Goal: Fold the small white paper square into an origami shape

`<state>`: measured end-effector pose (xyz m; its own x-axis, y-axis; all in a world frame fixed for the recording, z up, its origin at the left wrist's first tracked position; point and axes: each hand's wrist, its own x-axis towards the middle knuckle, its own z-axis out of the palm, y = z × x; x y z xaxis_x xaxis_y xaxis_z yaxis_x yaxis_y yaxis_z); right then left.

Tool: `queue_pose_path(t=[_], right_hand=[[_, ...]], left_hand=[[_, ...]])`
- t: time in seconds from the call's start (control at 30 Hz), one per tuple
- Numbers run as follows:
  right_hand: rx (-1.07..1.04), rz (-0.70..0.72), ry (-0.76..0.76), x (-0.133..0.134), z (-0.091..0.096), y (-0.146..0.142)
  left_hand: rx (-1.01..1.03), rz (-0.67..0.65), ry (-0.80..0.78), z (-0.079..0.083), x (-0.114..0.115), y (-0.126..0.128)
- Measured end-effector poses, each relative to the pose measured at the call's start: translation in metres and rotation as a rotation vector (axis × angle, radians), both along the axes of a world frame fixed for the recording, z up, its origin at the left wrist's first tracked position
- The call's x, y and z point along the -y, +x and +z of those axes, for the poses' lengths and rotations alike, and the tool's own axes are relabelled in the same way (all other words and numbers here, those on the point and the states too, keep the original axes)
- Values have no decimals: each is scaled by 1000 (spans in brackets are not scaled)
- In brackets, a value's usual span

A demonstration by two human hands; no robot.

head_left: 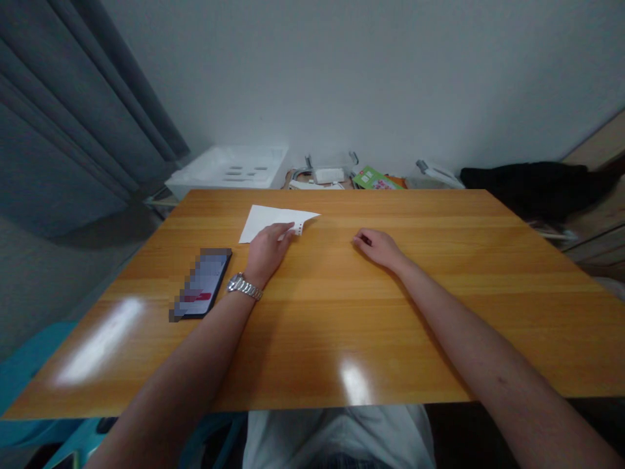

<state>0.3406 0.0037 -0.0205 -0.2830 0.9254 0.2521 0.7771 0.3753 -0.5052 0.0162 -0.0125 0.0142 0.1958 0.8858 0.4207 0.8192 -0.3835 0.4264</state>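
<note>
My left hand, with a metal-band watch on its wrist, is at the near edge of a white sheet of paper. Its thumb and fingers close on the paper, whose right part shows a row of punched holes and a pointed corner that looks slightly raised. Part of the sheet is hidden under the fingers. To the right, my right hand rests on the wooden table, fingers curled in loosely and no object showing in them. A phone with its screen lit lies left of my left wrist.
Behind the table's far edge are a white plastic bin, a green booklet and assorted small items. Dark cloth lies at the far right. A grey curtain hangs at left, above a blue chair.
</note>
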Motion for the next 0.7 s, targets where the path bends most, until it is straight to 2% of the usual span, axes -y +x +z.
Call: queue_pose_path(t=[0.17, 0.37, 0.5, 0.7], right_hand=[[-6, -11, -3, 0, 1, -2], [-48, -9, 19, 0, 2, -2], [-87, 14, 64, -2, 1, -1], [-123, -4, 175, 0, 2, -3]], left_hand=[[-13, -354, -47, -2, 8, 15], [-89, -602, -95, -13, 10, 28], [-126, -654, -124, -19, 9, 27], [-105, -663, -172, -16, 12, 25]])
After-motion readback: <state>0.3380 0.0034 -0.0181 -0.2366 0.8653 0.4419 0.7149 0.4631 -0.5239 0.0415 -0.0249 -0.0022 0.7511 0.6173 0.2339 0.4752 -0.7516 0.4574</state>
